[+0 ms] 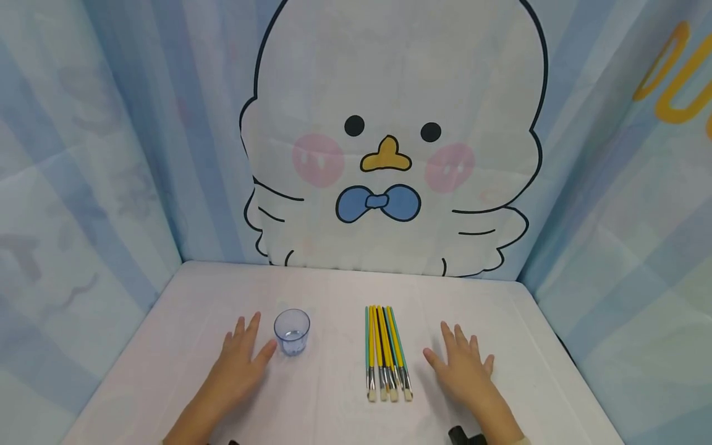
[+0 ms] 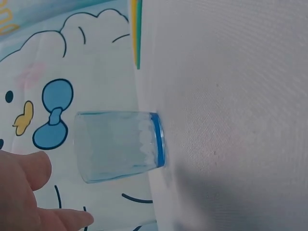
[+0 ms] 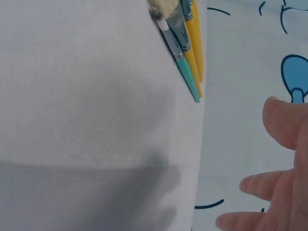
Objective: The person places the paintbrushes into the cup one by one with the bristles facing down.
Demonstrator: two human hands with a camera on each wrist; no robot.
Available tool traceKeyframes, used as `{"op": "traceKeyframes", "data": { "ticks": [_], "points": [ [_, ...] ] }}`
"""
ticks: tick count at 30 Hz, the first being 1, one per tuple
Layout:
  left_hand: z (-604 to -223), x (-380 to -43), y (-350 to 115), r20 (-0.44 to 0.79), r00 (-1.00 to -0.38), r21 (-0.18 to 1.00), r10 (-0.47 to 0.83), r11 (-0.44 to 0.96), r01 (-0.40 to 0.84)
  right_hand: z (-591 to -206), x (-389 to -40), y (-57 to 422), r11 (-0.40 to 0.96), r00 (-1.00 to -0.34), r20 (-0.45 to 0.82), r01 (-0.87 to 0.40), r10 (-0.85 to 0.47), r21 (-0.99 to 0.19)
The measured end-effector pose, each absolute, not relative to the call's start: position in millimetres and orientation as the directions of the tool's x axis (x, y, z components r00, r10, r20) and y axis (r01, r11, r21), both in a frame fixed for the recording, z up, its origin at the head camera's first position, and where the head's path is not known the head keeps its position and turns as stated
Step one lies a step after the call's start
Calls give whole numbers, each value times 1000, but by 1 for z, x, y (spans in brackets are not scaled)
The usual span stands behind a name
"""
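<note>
Nearest are 2 hands: the left hand [image 1: 239, 363] and right hand [image 1: 464, 371], fingers spread and fairly straight, gripping nothing, both pointing toward the table's [image 1: 330, 402] far edge. Between them, slim paintbrushes [image 1: 384, 346] with yellow, teal and dark handles, metal collars and pale bristles lie side by side, handles toward that edge. Left of them stands a see-through, bluish tapered cup [image 1: 292, 345], just beside the left thumb. White, finely textured tabletop separates cup and brushes, running to rounded far corners.
</note>
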State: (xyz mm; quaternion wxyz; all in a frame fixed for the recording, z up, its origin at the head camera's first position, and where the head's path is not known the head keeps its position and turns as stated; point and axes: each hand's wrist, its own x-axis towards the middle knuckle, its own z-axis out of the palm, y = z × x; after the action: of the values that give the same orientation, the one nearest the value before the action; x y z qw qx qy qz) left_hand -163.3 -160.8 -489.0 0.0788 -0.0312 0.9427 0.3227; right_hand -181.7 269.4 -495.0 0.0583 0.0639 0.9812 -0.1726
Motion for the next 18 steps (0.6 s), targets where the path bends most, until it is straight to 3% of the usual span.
{"op": "traceKeyframes", "data": {
  "ticks": [10,18],
  "points": [
    [-484,-166,-164,-163,-985,708,-56,689,-156,-482,-189,278,889,-994,-96,94,56,-449],
    [-485,-168,-165,-134,-985,774,-107,609,-171,-483,-192,283,860,-991,-101,122,82,-496]
  ]
}}
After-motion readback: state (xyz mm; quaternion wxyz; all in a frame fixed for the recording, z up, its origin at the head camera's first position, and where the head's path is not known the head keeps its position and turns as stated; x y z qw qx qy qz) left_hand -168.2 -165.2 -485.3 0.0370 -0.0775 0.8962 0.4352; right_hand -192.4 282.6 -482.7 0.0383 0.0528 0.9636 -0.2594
